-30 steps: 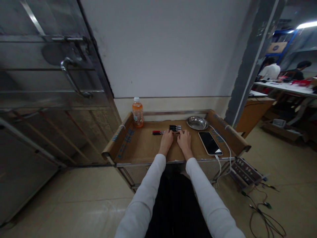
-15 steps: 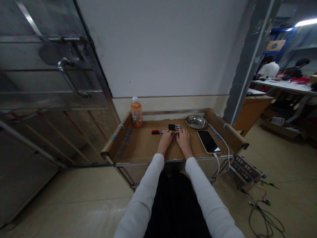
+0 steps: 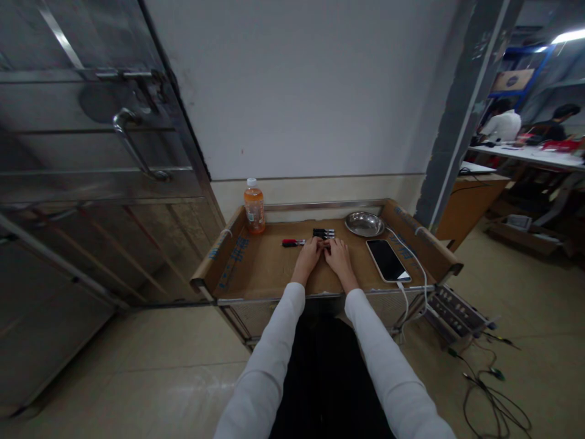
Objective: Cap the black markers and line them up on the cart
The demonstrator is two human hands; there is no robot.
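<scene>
My left hand (image 3: 308,257) and my right hand (image 3: 338,256) rest close together over the cardboard-lined top of a cart (image 3: 262,268). Their fingers are bent and the fingertips nearly meet; whatever lies between them is hidden or too small to name. Just beyond the fingertips lies a row of black pens (image 3: 322,233) with shiny clips or ends. Beside my left fingers, on the left, are a red pen and a black pen (image 3: 292,242) lying parallel.
A bottle of orange drink (image 3: 255,207) stands at the back left. At the back right sits a round metal dish (image 3: 364,224), with a phone (image 3: 388,261) in front of it and a white cable (image 3: 418,268) alongside. Raised cardboard sides (image 3: 219,253) edge the cart. People sit farther right.
My right hand has shifted slightly left, bringing its fingertips closer to my left hand's. The pens, bottle, dish and phone stay in place; the view sways a little.
</scene>
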